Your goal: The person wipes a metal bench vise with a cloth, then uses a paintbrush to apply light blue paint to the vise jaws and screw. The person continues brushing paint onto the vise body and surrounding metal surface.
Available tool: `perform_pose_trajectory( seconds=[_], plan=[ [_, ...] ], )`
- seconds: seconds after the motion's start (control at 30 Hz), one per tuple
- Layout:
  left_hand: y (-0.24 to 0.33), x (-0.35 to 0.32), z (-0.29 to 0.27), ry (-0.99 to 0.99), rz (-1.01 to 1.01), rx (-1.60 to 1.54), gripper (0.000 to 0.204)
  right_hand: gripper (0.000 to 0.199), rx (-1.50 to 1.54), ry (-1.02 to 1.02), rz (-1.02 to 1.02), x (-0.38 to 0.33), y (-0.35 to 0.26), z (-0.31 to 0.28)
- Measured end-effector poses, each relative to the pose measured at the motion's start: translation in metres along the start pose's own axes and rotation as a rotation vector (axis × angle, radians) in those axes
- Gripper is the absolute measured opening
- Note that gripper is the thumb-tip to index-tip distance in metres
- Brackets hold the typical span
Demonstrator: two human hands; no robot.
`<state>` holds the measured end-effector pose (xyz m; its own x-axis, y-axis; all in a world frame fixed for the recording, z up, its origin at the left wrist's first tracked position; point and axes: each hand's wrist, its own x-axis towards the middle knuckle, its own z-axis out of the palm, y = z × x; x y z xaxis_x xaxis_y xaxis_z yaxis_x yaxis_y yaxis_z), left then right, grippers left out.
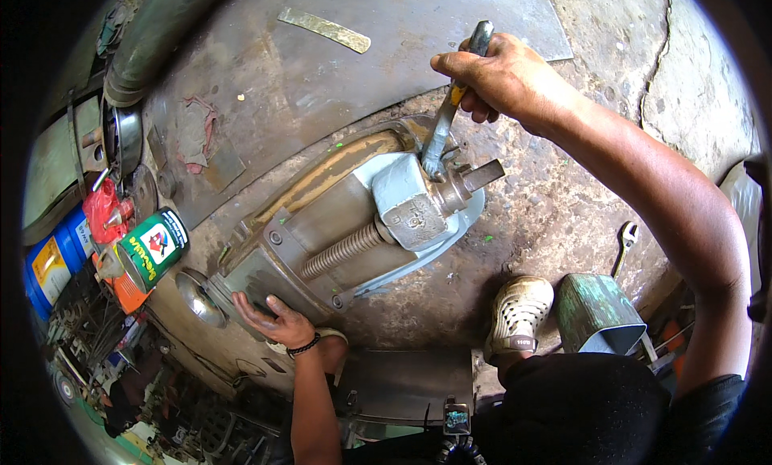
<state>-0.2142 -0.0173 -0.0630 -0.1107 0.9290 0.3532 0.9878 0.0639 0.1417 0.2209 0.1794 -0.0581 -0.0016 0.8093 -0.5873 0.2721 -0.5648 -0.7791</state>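
Observation:
A large grey metal vise (346,224) lies on its side on a dirty concrete floor (555,216), its threaded screw (344,251) showing. My right hand (494,79) is closed around the handle of a metal tool (446,119) whose lower end sits in the vise's head (410,200). My left hand (273,319) rests flat, fingers spread, on the near end of the vise body, holding nothing. A black band circles that wrist.
A green can (154,248), blue and orange cans (52,264) and a red bag (104,208) stand at the left. A steel plate (322,63) lies behind the vise. A spanner (623,244) and a green metal container (595,312) lie near my sandalled foot (519,312).

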Motion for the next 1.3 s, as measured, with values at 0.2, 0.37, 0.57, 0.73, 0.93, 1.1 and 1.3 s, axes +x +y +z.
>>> perform_pose_trajectory(
  seconds=[0.2, 0.37, 0.57, 0.73, 0.93, 1.1, 1.3],
  plan=[
    [0.001, 0.000, 0.001, 0.001, 0.017, 0.013, 0.051, 0.037, -0.012, -0.049, -0.180, -0.011, -0.004, -0.002],
    [-0.001, 0.000, 0.001, 0.002, 0.008, 0.018, 0.050, 0.033, 0.123, -0.035, -0.191, -0.015, -0.014, -0.007],
    [-0.004, -0.001, 0.002, 0.009, 0.005, -0.003, 0.051, 0.030, 0.107, 0.152, -0.241, -0.014, -0.037, -0.031],
    [-0.003, -0.002, 0.001, -0.001, -0.015, 0.012, 0.054, 0.033, -0.206, 0.127, -0.323, -0.024, -0.011, -0.009],
    [-0.002, -0.003, 0.001, -0.003, -0.033, 0.004, 0.054, 0.035, -0.152, 0.069, -0.255, -0.024, -0.002, 0.006],
    [-0.005, -0.001, 0.002, 0.006, 0.009, 0.016, 0.055, 0.034, -0.107, 0.062, -0.241, -0.031, -0.011, 0.008],
    [-0.004, -0.003, 0.002, 0.005, -0.016, 0.023, 0.056, 0.034, -0.113, 0.045, -0.273, -0.038, -0.021, 0.005]
  ],
)
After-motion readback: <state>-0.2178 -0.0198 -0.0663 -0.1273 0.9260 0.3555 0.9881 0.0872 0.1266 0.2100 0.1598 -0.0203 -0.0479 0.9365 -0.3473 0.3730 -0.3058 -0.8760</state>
